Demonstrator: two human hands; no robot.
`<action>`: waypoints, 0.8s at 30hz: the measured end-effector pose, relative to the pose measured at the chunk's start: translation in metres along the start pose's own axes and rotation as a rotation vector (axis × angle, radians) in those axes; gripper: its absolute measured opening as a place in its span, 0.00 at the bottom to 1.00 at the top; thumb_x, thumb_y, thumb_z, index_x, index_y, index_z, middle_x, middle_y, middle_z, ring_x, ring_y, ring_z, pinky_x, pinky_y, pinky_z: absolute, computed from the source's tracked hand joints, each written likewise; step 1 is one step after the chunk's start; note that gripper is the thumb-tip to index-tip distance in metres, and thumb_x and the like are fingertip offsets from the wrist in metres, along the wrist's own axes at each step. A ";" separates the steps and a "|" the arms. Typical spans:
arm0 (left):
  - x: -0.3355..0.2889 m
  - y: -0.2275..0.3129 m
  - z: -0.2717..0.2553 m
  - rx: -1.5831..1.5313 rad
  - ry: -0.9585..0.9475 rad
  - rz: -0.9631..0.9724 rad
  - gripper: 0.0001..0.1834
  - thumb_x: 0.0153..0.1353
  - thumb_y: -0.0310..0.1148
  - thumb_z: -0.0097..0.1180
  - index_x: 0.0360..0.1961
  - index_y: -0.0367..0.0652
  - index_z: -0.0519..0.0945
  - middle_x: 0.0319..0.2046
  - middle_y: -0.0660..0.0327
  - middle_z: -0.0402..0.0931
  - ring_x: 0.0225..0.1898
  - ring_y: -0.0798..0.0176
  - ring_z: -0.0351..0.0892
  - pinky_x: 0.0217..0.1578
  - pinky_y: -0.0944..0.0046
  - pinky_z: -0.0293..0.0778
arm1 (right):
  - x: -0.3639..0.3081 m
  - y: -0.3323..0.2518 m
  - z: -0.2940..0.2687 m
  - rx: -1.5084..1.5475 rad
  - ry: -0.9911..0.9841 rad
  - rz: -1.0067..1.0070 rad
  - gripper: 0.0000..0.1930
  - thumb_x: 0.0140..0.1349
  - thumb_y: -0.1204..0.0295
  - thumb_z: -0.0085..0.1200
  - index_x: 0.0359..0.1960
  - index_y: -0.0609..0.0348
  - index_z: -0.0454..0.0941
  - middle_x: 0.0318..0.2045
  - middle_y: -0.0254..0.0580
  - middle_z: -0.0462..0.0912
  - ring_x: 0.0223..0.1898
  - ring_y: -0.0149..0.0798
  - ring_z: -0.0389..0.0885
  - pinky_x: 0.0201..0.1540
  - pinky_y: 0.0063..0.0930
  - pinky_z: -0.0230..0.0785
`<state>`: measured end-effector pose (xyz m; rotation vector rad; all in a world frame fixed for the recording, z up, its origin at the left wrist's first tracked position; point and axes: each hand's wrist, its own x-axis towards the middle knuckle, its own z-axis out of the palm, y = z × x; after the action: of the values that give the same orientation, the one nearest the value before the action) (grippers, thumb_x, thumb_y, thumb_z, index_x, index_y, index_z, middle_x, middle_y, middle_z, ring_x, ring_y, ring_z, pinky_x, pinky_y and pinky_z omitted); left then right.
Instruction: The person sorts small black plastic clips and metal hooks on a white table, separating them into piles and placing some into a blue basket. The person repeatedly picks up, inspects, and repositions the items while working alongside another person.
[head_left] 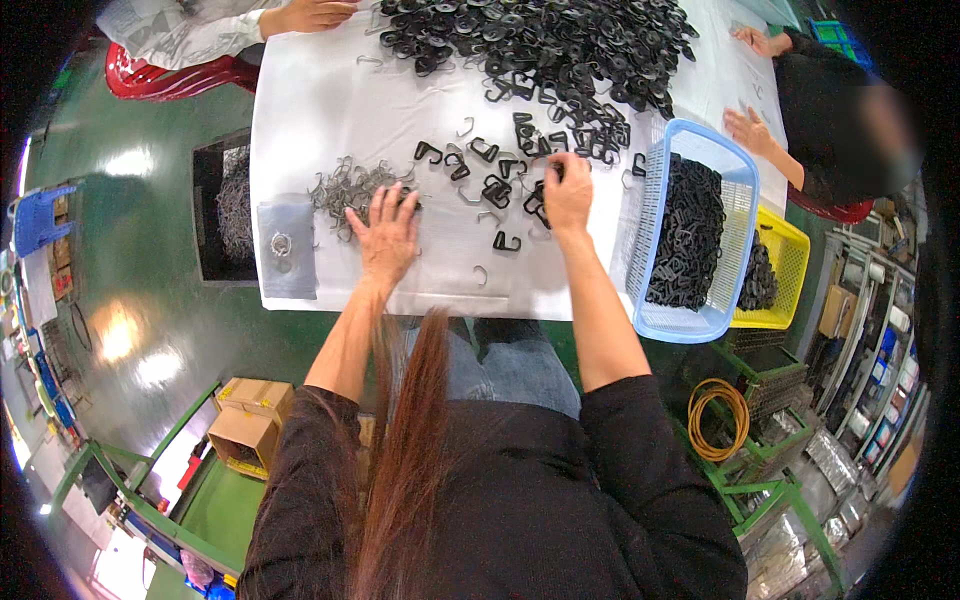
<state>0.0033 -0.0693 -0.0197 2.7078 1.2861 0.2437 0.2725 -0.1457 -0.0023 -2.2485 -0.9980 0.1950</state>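
My left hand [385, 238] is open, fingers spread on the right side of a small pile of thin silver-grey wire clips [345, 190]. My right hand [568, 195] is closed, its fingertips pinching what looks like a black plastic clip, mostly hidden by the fingers. Between the hands lie loose black hook-shaped clips [496, 190], with a few wire clips among them. One black clip [507, 242] rests nearer to me. Beyond my right hand, scattered black clips run up to a large heap of black parts with round discs [540, 40].
At the table's right edge stands a blue basket [641, 240] holding black clips, beside a yellow basket [795, 270]. A clear plastic bag [287, 265] lies at the left edge. A dark bin [207, 215] of wire pieces stands below on the left. Two people's hands rest across the white table [330, 110].
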 end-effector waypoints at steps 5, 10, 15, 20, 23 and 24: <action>0.009 -0.013 -0.016 -0.010 0.150 -0.147 0.15 0.53 0.36 0.55 0.43 0.52 0.74 0.52 0.65 0.64 0.57 0.59 0.59 0.56 0.42 0.47 | 0.024 0.007 -0.030 -0.009 -0.133 0.053 0.10 0.55 0.62 0.57 0.31 0.56 0.79 0.30 0.41 0.80 0.35 0.41 0.76 0.37 0.36 0.66; 0.060 0.029 -0.004 -0.318 0.075 -0.026 0.18 0.51 0.36 0.57 0.44 0.50 0.73 0.51 0.62 0.66 0.54 0.56 0.62 0.51 0.51 0.60 | 0.047 -0.011 0.006 -0.175 -0.098 -0.105 0.17 0.47 0.61 0.62 0.40 0.47 0.76 0.39 0.41 0.74 0.43 0.44 0.72 0.43 0.40 0.66; 0.075 0.055 0.011 -0.284 -0.012 0.015 0.19 0.51 0.33 0.57 0.46 0.46 0.72 0.48 0.58 0.67 0.50 0.52 0.65 0.46 0.55 0.68 | 0.038 -0.041 0.050 -0.222 -0.307 -0.331 0.18 0.48 0.69 0.60 0.43 0.48 0.73 0.41 0.45 0.71 0.41 0.47 0.73 0.39 0.38 0.70; 0.066 0.038 0.001 -0.641 0.009 -0.154 0.16 0.51 0.26 0.57 0.43 0.42 0.74 0.40 0.54 0.73 0.38 0.52 0.74 0.40 0.62 0.72 | 0.038 -0.036 0.026 0.532 -0.469 0.248 0.07 0.58 0.74 0.52 0.38 0.59 0.76 0.26 0.40 0.80 0.24 0.34 0.80 0.25 0.26 0.71; 0.066 0.023 -0.007 -0.945 0.016 -0.339 0.11 0.55 0.28 0.56 0.41 0.41 0.79 0.29 0.58 0.80 0.30 0.63 0.78 0.36 0.70 0.71 | 0.044 -0.023 0.000 0.716 -0.540 0.478 0.09 0.57 0.77 0.53 0.40 0.63 0.75 0.28 0.42 0.81 0.25 0.31 0.80 0.23 0.20 0.72; 0.066 0.019 -0.009 -1.103 -0.043 -0.438 0.11 0.55 0.28 0.56 0.40 0.41 0.80 0.30 0.59 0.81 0.30 0.66 0.78 0.34 0.71 0.71 | 0.046 -0.021 -0.005 0.317 -0.603 0.368 0.11 0.56 0.77 0.55 0.41 0.64 0.74 0.30 0.43 0.81 0.25 0.33 0.81 0.24 0.20 0.73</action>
<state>0.0572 -0.0294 -0.0014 1.4770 1.1749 0.6079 0.2936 -0.1056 0.0201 -2.0875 -0.7505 1.1607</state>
